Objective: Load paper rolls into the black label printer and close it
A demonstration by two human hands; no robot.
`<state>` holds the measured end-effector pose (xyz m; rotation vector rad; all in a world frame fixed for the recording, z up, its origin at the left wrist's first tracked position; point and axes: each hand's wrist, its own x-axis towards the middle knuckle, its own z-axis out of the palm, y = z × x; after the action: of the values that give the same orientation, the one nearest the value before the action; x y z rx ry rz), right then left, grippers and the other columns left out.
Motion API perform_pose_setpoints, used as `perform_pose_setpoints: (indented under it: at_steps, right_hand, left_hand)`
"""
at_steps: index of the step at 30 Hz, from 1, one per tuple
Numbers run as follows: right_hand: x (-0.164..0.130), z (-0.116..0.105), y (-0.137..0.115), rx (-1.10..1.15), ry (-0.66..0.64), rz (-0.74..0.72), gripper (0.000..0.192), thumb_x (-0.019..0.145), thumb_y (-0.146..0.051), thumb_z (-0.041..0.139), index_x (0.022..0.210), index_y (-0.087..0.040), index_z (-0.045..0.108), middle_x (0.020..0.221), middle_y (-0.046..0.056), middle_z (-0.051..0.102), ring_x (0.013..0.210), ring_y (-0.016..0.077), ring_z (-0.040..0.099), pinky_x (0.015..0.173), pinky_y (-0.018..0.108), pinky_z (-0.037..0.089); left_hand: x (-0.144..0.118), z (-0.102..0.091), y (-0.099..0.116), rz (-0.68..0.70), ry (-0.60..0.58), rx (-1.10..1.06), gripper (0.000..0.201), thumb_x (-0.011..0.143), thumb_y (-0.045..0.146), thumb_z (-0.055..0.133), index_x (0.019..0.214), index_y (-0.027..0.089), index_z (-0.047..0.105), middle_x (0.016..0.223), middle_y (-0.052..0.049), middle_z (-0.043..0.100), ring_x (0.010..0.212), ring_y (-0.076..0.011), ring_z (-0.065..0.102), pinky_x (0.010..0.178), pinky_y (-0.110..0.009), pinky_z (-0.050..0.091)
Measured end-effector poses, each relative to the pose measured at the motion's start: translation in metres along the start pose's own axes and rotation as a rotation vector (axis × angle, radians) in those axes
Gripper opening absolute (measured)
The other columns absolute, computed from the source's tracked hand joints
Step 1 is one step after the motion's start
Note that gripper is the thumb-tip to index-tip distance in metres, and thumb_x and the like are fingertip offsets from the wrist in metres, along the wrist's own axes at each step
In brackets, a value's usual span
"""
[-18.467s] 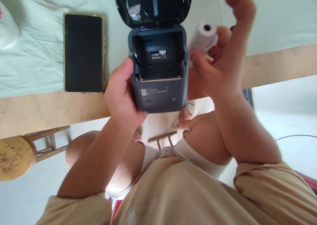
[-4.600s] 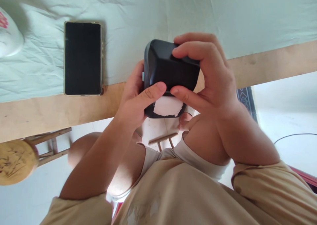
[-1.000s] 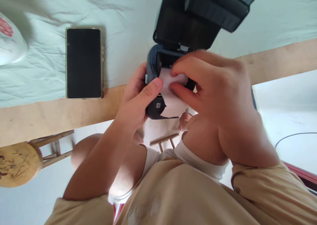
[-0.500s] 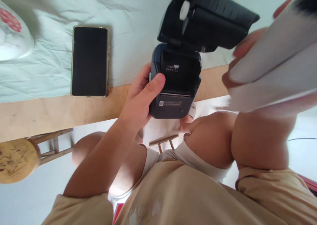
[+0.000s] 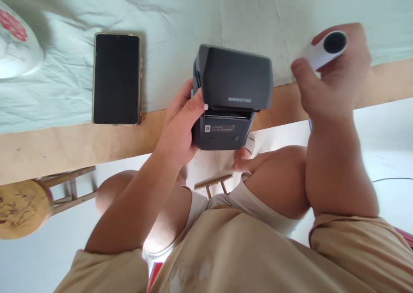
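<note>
Lid [image 5: 237, 73] of the printer [image 5: 221, 140], raised a moment ago, is now lowered with a gap left at its front, so the paper roll [image 5: 315, 59] is left outside. The printer is gripped along its side by the left hand [image 5: 177, 131] over the counter [image 5: 64, 143] edge; the roll is clasped by the curled right hand [image 5: 345, 80]. Between them, open room is left; the tablet [image 5: 116, 78] is kept well apart.

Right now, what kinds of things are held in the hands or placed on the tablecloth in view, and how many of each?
NIIMBOT printer: 1
Paper roll: 1
Tablet: 1
White object with red flower, partly cut off: 1
Total: 4
</note>
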<state>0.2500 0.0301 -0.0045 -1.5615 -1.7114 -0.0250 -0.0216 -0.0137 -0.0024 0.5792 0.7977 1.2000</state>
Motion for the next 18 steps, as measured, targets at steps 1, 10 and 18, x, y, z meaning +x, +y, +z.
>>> perform_pose_setpoints:
  at_steps: [1,10,18]
  right_hand:
    - [0.000,0.002,0.005,-0.057,-0.020,0.014,0.032,0.066,-0.028,0.074,0.096,-0.023,0.063,0.098,0.005,0.067,0.084,0.0143,0.062,0.067,0.026,0.046]
    - [-0.007,-0.004,-0.022,-0.037,0.069,-0.170,0.054,0.068,-0.017,0.068,0.120,-0.026,0.056,0.115,0.005,0.062,0.102,0.0163,0.062,0.075,0.028,0.043]
    - [-0.025,0.020,-0.078,0.060,-0.343,-0.134,0.051,0.084,-0.026,0.057,0.134,-0.021,0.046,0.135,0.010,0.053,0.126,0.0209,0.055,0.106,0.040,0.052]
  left_hand:
    - [0.000,0.000,0.000,0.008,0.006,0.010,0.016,0.080,0.034,0.074,0.077,0.021,0.065,0.069,0.004,0.063,0.088,-0.0178,0.072,0.079,-0.028,0.062]
    - [-0.001,0.000,-0.001,-0.004,0.002,0.011,0.017,0.081,0.037,0.071,0.091,0.022,0.068,0.085,0.002,0.071,0.107,-0.0217,0.067,0.081,-0.028,0.059]
    - [0.007,0.000,-0.003,0.164,-0.064,0.030,0.019,0.087,0.032,0.058,0.090,0.017,0.069,0.090,-0.001,0.072,0.107,-0.0172,0.066,0.097,-0.028,0.056]
